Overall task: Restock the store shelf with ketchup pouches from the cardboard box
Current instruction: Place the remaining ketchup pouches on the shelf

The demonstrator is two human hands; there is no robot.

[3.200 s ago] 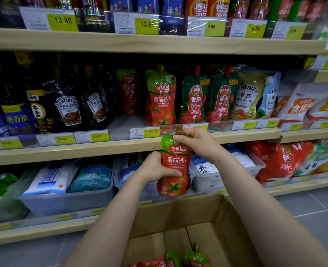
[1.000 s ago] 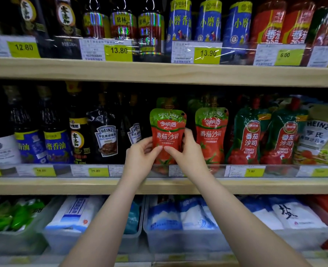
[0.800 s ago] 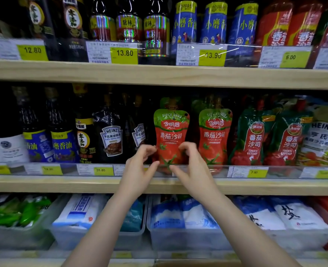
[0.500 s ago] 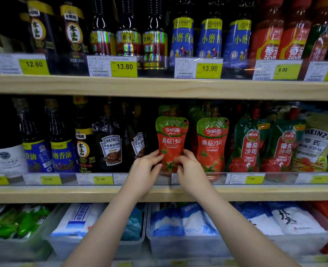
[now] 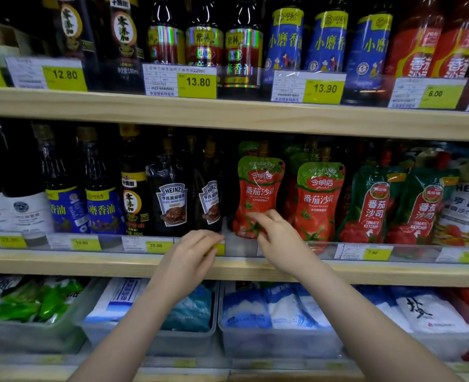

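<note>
Hands both at the middle shelf front. Right hand (image 5: 278, 238) is in front of the lower part of the ketchup pouch (image 5: 259, 194), fingers loosely curled, gripping nothing that can be confirmed. Left hand (image 5: 193, 256) is lower, over the price rail (image 5: 365, 253), fingers relaxed and empty. Pouch stands upright on the middle shelf (image 5: 255, 267), between a black pepper sauce pouch (image 5: 172, 199) on its left and a second matching ketchup pouch (image 5: 318, 199) on its right. Cardboard box out of view.

Single head cam, wide-angle, facing the store shelf (image 5: 227, 267) square-on and close, tilted slightly down. Both forearms enter from bottom edge. No second view, no overlap.
</note>
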